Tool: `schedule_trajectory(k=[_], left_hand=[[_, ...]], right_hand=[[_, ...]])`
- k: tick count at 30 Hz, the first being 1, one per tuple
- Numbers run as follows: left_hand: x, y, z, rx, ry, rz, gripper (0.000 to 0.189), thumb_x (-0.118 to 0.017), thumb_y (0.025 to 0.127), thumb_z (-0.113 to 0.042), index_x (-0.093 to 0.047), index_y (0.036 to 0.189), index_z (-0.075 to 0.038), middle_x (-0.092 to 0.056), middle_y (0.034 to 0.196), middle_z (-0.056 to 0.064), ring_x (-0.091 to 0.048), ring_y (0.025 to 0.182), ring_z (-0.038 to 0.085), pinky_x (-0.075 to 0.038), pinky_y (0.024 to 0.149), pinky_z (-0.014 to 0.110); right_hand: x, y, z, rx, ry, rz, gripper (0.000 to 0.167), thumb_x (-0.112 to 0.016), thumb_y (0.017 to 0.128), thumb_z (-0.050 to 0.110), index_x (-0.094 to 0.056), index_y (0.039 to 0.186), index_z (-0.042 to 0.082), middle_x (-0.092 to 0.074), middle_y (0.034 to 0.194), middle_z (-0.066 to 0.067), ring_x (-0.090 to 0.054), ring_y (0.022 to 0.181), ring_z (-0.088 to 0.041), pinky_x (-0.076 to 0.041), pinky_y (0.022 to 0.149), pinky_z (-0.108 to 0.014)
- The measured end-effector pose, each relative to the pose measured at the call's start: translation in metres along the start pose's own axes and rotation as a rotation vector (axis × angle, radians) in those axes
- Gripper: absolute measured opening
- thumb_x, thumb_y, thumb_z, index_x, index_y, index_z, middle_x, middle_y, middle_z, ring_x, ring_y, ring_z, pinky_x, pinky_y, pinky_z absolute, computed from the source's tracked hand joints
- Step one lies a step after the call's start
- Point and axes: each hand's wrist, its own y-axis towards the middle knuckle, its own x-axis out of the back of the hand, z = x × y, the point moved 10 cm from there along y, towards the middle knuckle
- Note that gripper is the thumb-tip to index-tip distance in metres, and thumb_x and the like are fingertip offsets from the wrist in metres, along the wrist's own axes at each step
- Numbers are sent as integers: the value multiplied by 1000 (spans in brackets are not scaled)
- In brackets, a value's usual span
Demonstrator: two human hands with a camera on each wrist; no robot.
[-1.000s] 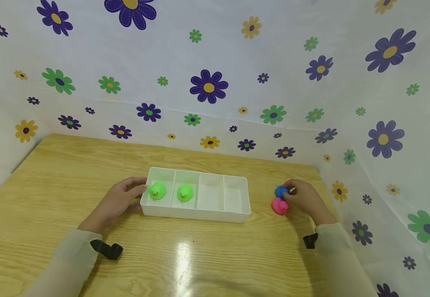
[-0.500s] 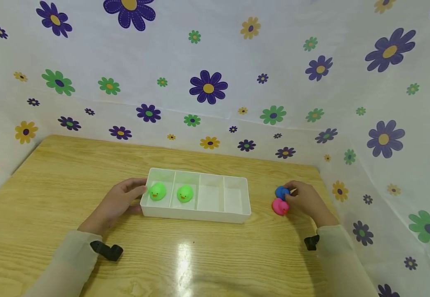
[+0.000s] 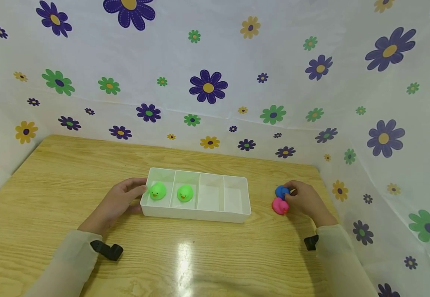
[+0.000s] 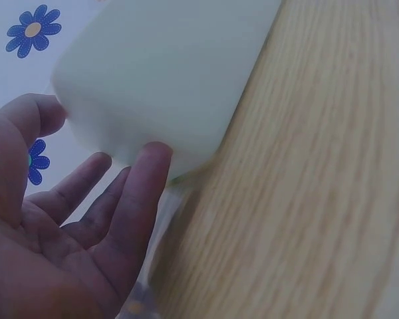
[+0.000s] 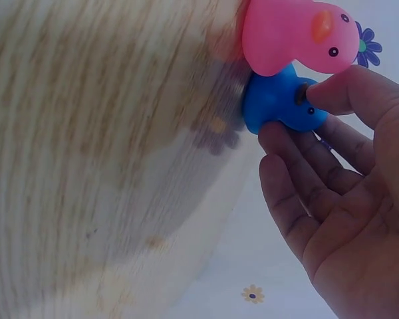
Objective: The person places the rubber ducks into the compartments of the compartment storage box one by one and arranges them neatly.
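Left hand [image 3: 120, 201]: relaxed, fingers against the white tray [image 3: 196, 213] end. Tray, mid-tabletop: two green ducks [image 3: 157, 191] placed, two right compartments unfilled. Right hand [image 3: 304, 199]: pinches blue duck [image 3: 282, 191], touching pink duck [image 3: 279, 206], both outside the tray.

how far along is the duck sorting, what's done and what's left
Done: two green ducks sit in the two left compartments of the white tray. In hand: the right hand pinches the blue duck, still on the table; the left hand steadies the tray's end. Left: the blue and pink duck; two right compartments are empty.
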Motion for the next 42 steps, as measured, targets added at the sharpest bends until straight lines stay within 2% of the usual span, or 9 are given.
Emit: schedule_trajectory(k=[7,12,29,36,42], left_hand=[[1,-1,-2,1,7,-3,61,-59,106,-43,-45,155,-10,-46,156,15,-63,114,26,-61,83,32],[1,0,-1,-3,10,-3,61,-59,106,-43,-45,155,-11,-46,156,15,-63,114,26,-61,82,32],[0,-1,-1,-2,10,0,59,-58,106,-41,-45,155,-10,-45,157,16,-62,116,26,-61,83,31],[-1,-1,-1,3,4,1,61,-58,106,-43,-44,155,-10,-45,157,16,-62,117,26,-61,84,32],[-1,0,-1,-2,-2,0,61,-58,106,-44,-44,155,-11,-46,156,15,-57,123,29,-61,84,32]], right_hand=[[0,0,-1,-10,4,3,34,-67,96,14,-66,125,-3,-71,114,-21,-65,100,-33,-57,84,-48],[-1,-1,-1,-11,13,5,35,-65,97,15,-65,127,-4,-70,116,-22,-65,101,-34,-57,86,-50],[2,-2,0,0,-12,-21,35,-67,97,16,-67,126,-3,-71,109,-18,-64,97,-32,-55,83,-49],[14,-6,12,78,-72,-107,31,-69,96,14,-70,121,-4,-70,109,-19,-65,94,-33,-56,84,-53],[23,-7,39,154,-53,-190,27,-70,98,13,-70,121,-3,-70,114,-20,-65,99,-34,-56,88,-54]])
